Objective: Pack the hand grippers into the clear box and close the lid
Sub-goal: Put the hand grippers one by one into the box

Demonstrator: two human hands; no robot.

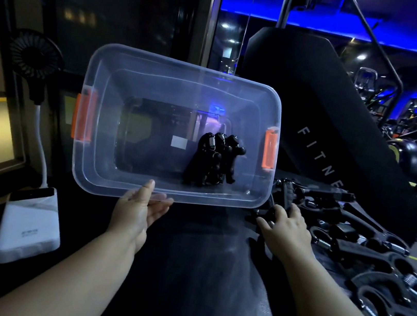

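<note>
My left hand grips the near rim of the clear box, which is tilted up so its opening faces me. The box has orange latches on both short sides. A few black hand grippers with metal springs lie bunched inside it, right of the middle. My right hand rests on a black hand gripper at the near left edge of a pile of several loose hand grippers on the dark surface to the right. No lid is in view.
A white power bank lies at the left, with a small black fan on a white stalk above it. A black padded machine part marked with letters rises behind the box. Gym equipment stands at the far right.
</note>
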